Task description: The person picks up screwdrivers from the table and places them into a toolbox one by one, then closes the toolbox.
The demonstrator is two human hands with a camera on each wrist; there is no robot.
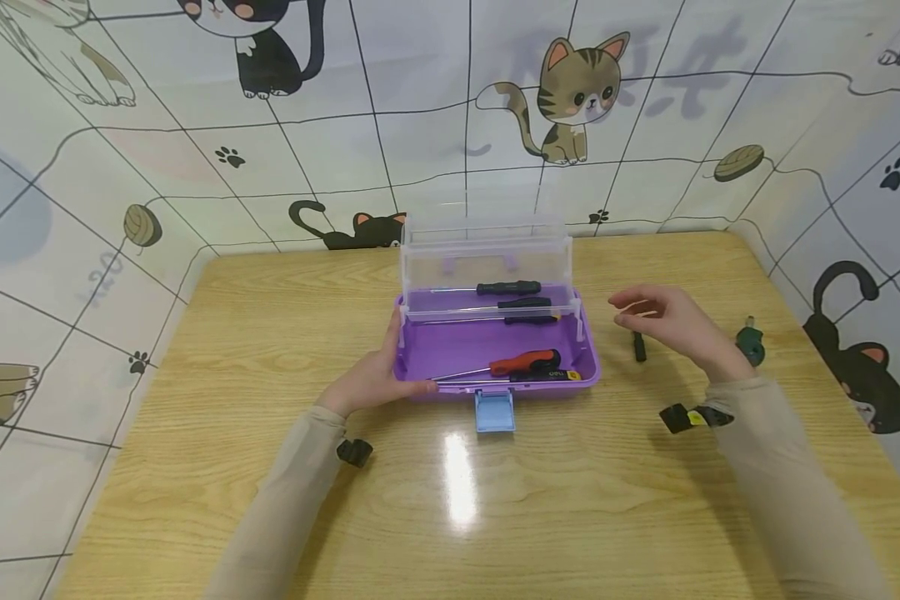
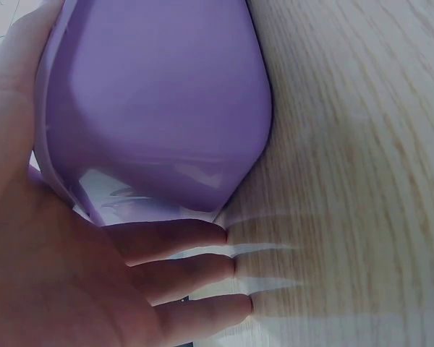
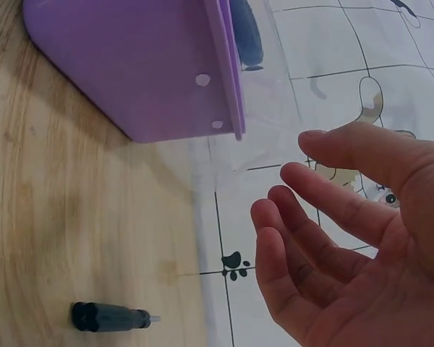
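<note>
Toolbox [image 1: 457,343], purple, sits on the wooden table [image 1: 570,500], clear lid [image 1: 487,242] raised along its back edge, pale-blue latch [image 1: 495,413] hanging at its front. Contents: three dark-handled screwdrivers [image 1: 508,288] toward the toolbox's back, seen partly through the lid; a red-and-black screwdriver [image 1: 523,362] and a black-and-yellow screwdriver [image 1: 543,376] along its front wall. Handles lie toward the toolbox's right end.

Left hand [image 1: 371,379] at the toolbox's left end, touching it: thumb along the front corner, three fingers extended and slightly spread beside the end wall, tips at the table.

Right hand [image 1: 667,321] off the toolbox's right end, clear of it; fingers loosely bent, narrow gap between thumb and forefinger, nothing held. A short black-handled driver [image 1: 640,347] lies on the table right of the toolbox, near this hand; its metal tip shows in the right wrist view. Farther right of the toolbox, beyond the right wrist: a dark green object [image 1: 750,343], identity unclear. Behind the toolbox: cat-print backdrop [image 1: 435,150].
</note>
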